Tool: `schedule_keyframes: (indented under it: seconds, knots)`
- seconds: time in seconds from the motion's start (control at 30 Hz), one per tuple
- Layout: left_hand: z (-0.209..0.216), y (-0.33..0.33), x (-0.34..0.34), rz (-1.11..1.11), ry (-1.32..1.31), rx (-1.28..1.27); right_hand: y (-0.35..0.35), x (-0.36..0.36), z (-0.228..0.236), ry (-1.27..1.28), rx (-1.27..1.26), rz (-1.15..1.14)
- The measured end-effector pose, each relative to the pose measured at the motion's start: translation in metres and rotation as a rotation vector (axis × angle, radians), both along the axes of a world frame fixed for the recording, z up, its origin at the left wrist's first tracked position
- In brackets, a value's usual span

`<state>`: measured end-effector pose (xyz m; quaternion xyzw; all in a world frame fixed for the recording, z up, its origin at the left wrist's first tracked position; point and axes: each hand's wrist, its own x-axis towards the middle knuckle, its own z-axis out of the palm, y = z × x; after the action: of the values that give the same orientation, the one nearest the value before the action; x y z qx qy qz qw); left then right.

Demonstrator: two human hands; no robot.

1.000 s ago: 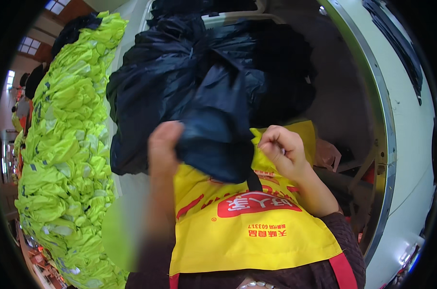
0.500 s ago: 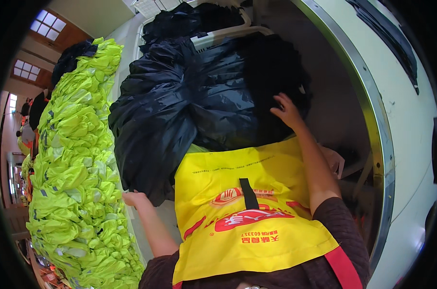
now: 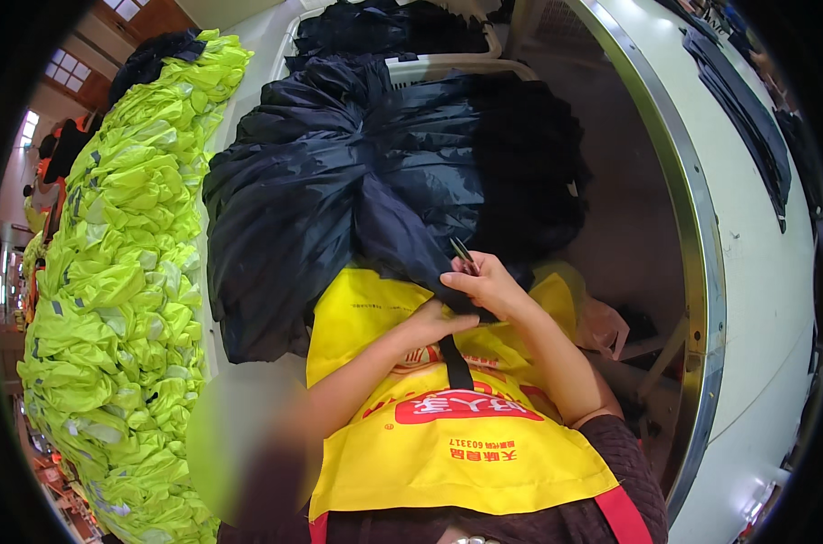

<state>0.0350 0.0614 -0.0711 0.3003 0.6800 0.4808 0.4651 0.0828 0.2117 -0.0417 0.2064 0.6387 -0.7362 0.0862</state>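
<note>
In front of me lies a heap of dark navy garments (image 3: 285, 199), with one dark garment (image 3: 398, 231) drawn from it down toward my apron. My right hand (image 3: 491, 288) is closed round small thread snips (image 3: 463, 252), their blades pointing up and away over the cloth. Just below and left of it, my left hand (image 3: 430, 326) has its fingers together at the garment's near edge, seemingly pinching it. Part of those fingers is hidden by the cloth and the right hand. The yellow apron (image 3: 466, 453) lies beneath both hands.
A long stack of lime-yellow garments (image 3: 130, 299) runs down the left. Behind the heap stand white plastic baskets (image 3: 439, 71) with more dark cloth. To the right, a metal-edged white table (image 3: 747, 299) bears folded dark fabric (image 3: 742, 118).
Both hands, apart before, have come together over the apron. The left moved right from beside the lime stack; the right came down toward me. A dark garment now reaches over the apron.
</note>
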Motion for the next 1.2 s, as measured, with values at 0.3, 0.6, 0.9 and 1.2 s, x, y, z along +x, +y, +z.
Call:
schedule_keyframes:
  seconds: [0.3,0.6,0.9,1.2]
  knots:
    - [0.045,-0.017,-0.002,0.822,-0.759,0.489,0.017,0.031,0.100,0.505,0.053,-0.317]
    - [0.058,-0.044,-0.013,0.901,-0.835,0.463,-0.002,0.051,0.064,0.298,-0.153,-0.293]
    - [0.052,-0.087,-0.017,1.045,-0.647,0.403,-0.038,0.029,0.063,0.206,-0.529,-0.309]
    - [0.131,-0.081,0.032,0.414,0.830,0.173,-0.086,0.022,0.063,0.289,-0.281,-0.362]
